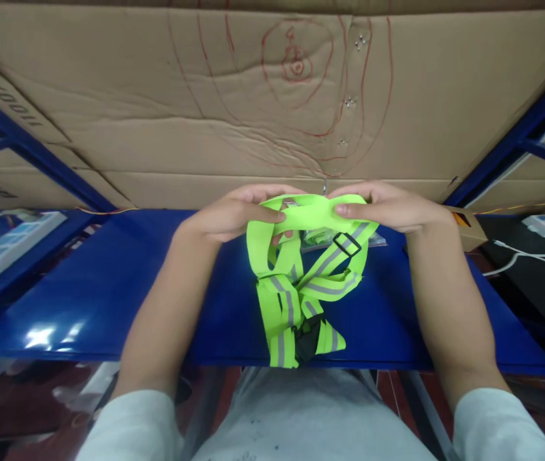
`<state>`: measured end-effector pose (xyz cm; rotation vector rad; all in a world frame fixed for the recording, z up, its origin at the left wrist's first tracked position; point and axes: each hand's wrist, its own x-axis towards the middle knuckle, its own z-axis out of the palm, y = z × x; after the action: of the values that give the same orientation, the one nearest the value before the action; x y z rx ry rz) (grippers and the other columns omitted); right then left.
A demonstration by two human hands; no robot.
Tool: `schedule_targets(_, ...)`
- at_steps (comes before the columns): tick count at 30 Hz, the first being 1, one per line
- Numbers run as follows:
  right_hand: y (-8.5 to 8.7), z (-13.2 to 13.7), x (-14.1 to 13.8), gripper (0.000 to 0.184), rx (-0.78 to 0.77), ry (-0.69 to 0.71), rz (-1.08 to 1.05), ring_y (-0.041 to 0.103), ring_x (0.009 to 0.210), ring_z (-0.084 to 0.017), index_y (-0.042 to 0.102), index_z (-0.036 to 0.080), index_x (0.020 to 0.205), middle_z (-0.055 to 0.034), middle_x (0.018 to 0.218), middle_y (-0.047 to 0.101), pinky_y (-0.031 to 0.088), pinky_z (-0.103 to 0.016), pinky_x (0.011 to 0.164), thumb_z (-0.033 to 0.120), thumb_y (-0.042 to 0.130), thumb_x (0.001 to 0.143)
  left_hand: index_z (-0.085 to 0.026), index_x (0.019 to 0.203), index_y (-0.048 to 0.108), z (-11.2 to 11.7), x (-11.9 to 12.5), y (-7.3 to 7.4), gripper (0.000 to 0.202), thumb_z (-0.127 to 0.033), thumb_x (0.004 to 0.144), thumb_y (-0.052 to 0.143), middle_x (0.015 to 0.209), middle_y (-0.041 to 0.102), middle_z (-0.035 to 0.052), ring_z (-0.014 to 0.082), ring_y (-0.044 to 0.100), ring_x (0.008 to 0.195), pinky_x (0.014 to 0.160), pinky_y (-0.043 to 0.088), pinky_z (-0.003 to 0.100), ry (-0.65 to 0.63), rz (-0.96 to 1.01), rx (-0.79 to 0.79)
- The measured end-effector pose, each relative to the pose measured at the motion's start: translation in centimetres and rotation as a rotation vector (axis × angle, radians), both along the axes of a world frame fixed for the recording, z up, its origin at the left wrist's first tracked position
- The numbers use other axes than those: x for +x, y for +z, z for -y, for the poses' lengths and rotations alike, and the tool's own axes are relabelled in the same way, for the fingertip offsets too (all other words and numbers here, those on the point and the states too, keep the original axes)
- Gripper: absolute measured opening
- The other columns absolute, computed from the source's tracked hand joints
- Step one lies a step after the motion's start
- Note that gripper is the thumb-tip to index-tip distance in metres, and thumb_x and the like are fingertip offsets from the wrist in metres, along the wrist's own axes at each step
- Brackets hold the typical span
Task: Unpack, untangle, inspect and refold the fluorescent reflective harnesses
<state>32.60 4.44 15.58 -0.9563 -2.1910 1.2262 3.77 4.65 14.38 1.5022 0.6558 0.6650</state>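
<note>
Between my two hands I hold up a neon yellow-green strap harness with grey reflective stripes (279, 301). My left hand (241, 211) is closed on the upper band at its left end, thumb lying along the front. My right hand (382, 205) pinches the same band on the right, its thumb pressed on the front. The lower straps hang in loops toward the table's front edge. A black slide buckle (347, 244) sits on the right strap, and a black part (307, 337) shows low among the folds. Behind the straps lies a clear plastic bag (323, 237), partly hidden.
The blue tabletop (109, 275) ends at a cardboard wall (132, 83) with red drawn rings. Blue frame posts (36, 147) rise at both sides. A white power strip (17, 246) lies at left; white cables (517, 256) and a small cardboard box (467, 229) are at right.
</note>
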Motion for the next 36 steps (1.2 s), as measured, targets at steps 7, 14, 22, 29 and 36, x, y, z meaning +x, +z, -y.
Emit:
schedule_targets(7, -0.8, -1.0, 0.4, 0.034, -0.020, 0.165, -0.048, 0.055, 0.076, -0.012, 0.066, 0.020, 0.091, 0.0013, 0.087, 0.063, 0.044, -0.023, 0.066, 0.052, 0.077, 0.089, -0.024, 0.132, 0.070, -0.2, -0.3, 0.2, 0.060, -0.036, 0.075, 0.085, 0.090, 0.076, 0.0066, 0.0255, 0.078, 0.075, 0.066, 0.065, 0.036, 0.122, 0.075, 0.210)
schedule_targets(14, -1.2, -0.7, -0.8, 0.042, -0.037, 0.265, -0.082, 0.067, 0.106, -0.020, 0.070, 0.021, 0.128, -0.0051, 0.118, 0.073, 0.055, -0.030, 0.088, 0.048, 0.071, 0.095, -0.025, 0.130, 0.069, -0.3, 0.5, 0.5, 0.052, -0.034, 0.080, 0.081, 0.086, 0.074, 0.0050, 0.0261, 0.077, 0.079, 0.069, 0.066, 0.041, 0.126, 0.179, 0.224)
schedule_targets(22, 0.7, 1.9, -1.2, 0.033, 0.054, 0.290, -0.024, 0.067, 0.086, -0.018, 0.075, 0.019, 0.110, -0.0043, 0.099, 0.075, 0.052, -0.027, 0.071, 0.048, 0.070, 0.096, -0.023, 0.133, 0.068, 2.5, 0.1, 2.7, 0.054, -0.028, 0.080, 0.074, 0.077, 0.066, 0.0028, 0.0182, 0.067, 0.063, 0.055, 0.057, 0.032, 0.171, 0.174, 0.223)
schedule_targets(29, 2.0, 3.4, -1.1, 0.035, 0.369, -0.119, -0.049, 0.050, 0.067, -0.013, 0.070, 0.019, 0.088, 0.0002, 0.075, 0.060, 0.036, -0.028, 0.059, 0.052, 0.066, 0.099, -0.023, 0.123, 0.076, 2.6, -2.2, 3.4, 0.044, -0.026, 0.078, 0.078, 0.089, 0.074, 0.0029, 0.0102, 0.059, 0.052, 0.041, 0.041, 0.018, 0.273, 0.005, 0.229)
schedule_targets(36, 1.9, 3.0, -1.9, 0.040, 0.526, -0.211, -0.102, 0.056, 0.077, -0.016, 0.068, 0.017, 0.085, -0.0020, 0.080, 0.064, 0.041, -0.028, 0.067, 0.056, 0.072, 0.094, -0.021, 0.111, 0.080, 1.3, -3.4, 2.6, 0.041, -0.038, 0.075, 0.090, 0.077, 0.073, 0.0045, 0.0164, 0.061, 0.057, 0.047, 0.050, 0.026, 0.237, -0.222, 0.337)
